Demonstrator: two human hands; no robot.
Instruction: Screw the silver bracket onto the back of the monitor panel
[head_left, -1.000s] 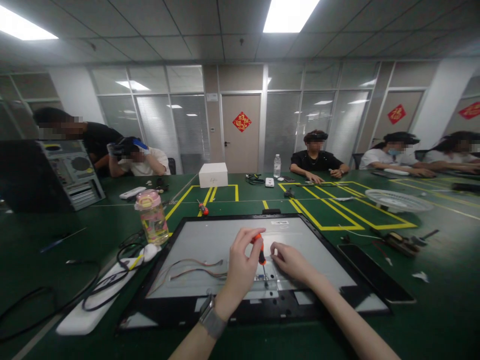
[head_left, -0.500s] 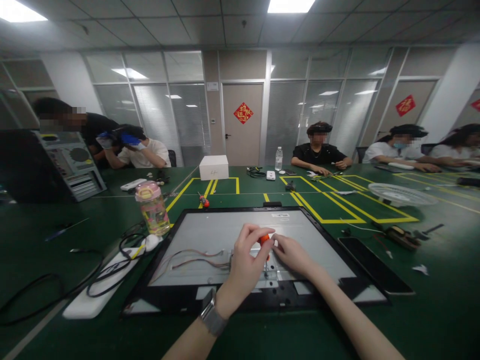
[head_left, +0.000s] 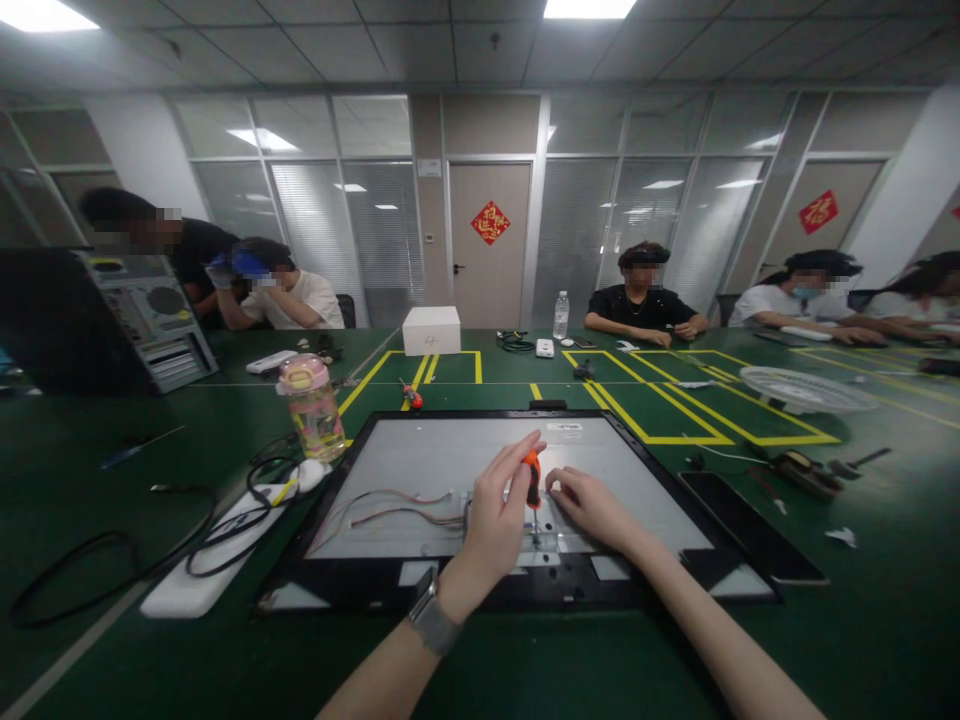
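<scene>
My left hand [head_left: 496, 510], with a watch [head_left: 433, 612] on its wrist, has an orange and black screwdriver [head_left: 533, 480] between its thumb and its straightened fingers. The screwdriver stands upright, its shaft pointing down at a metal bracket [head_left: 547, 540] on the back of a flat display panel [head_left: 420, 445]. Just right of the handle, my right hand [head_left: 589, 508] rests over the panel with its fingers curled together; whatever is in them, if anything, is hidden. Thin wires [head_left: 409, 515] run left from beside the bracket, partly behind my left hand.
Left of the panel are a power strip [head_left: 195, 585], black cables [head_left: 112, 540] and a pink-lidded bottle [head_left: 313, 415]. A phone [head_left: 750, 525] lies at its right. A red-handled tool [head_left: 412, 397] and a white box [head_left: 432, 332] sit beyond. Co-workers sit across the table; one stands by a computer case [head_left: 154, 320].
My left fingers have straightened from a curled grip around the handle's top, and more of the handle shows. My right hand stays beside it. The view has shifted slightly.
</scene>
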